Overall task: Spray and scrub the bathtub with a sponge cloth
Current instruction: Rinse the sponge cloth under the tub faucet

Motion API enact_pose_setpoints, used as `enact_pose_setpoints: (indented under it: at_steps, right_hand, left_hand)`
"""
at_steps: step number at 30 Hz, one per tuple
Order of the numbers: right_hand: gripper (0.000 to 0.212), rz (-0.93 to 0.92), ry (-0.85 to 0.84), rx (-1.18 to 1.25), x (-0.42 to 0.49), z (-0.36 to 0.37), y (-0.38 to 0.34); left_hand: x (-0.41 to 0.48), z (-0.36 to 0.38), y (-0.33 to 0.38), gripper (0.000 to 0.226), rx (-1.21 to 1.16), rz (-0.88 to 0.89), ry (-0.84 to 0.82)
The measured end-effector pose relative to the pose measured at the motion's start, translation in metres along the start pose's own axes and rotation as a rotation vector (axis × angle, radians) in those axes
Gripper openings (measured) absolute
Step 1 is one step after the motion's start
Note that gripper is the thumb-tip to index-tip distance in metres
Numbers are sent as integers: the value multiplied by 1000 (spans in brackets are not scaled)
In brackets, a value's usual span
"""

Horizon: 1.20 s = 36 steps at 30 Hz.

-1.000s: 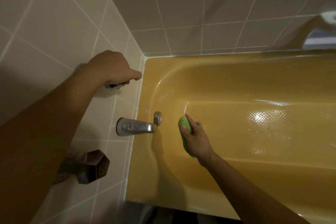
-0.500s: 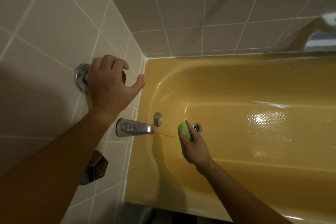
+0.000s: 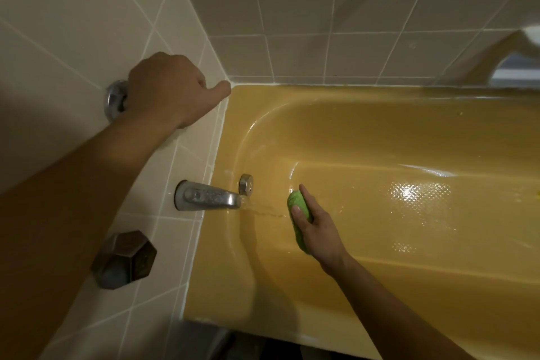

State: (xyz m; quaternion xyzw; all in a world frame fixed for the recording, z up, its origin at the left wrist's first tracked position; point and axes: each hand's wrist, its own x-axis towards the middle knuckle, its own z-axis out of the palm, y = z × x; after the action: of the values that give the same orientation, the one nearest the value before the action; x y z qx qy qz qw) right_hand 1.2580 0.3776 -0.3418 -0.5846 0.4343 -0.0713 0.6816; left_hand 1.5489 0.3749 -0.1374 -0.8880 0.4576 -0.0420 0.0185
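Person is wetting the sponge (image 3: 298,209) at the tap end of the bathtub (image 3: 380,131). Left hand (image 3: 169,90) is wrapping round the upper knob (image 3: 114,101) on the tiled wall, fingers curled on it, thumb sticking out twd the corner. Right hand (image 3: 320,232) is clamping the green sponge, thumb on top, and holding it low in the tub just beside the thin stream (image 3: 263,212) running from the spout (image 3: 209,199). Lower knob (image 3: 124,259) isn't being touched.

Prob. step: getting water going & soaking the sponge. To do it well, the person should be turning the knob in small amts so the flow isn't splashing out. The sponge should be going right under the stream, w/ squeezing & turning so both faces are soaking, before scrubbing the tub wall near the spout.
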Motion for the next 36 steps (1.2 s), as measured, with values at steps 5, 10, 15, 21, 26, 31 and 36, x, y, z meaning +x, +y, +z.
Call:
enact_pose_setpoints:
  at_steps: [5, 10, 15, 21, 26, 31, 36]
  right_hand:
    - [58, 20, -4, 60, -2, -2, -6]
    - [55, 39, 41, 91, -1, -8, -15]
    - [55, 53, 33, 135, 1, -12, -20]
    - [59, 43, -31, 235, 13, -16, -1]
    - [59, 167, -153, 442, 48, -17, 41]
    - [50, 203, -241, 460, 81, -5, 69]
    - [61, 122, -232, 204, 109, 0, 76]
  left_hand:
    - [-28, 16, 0, 51, -90, 98, 318]
    - [-44, 28, 10, 29, 0, 10, 415]
    - [-89, 51, 61, 41, -58, 144, 194]
    - [-183, 136, 116, 39, -782, -241, -81]
    - [-205, 220, 113, 40, -1285, -831, -303]
    - [-206, 282, 105, 80, -1969, -1063, -557]
    - [-198, 309, 96, 80, -1932, -933, -358]
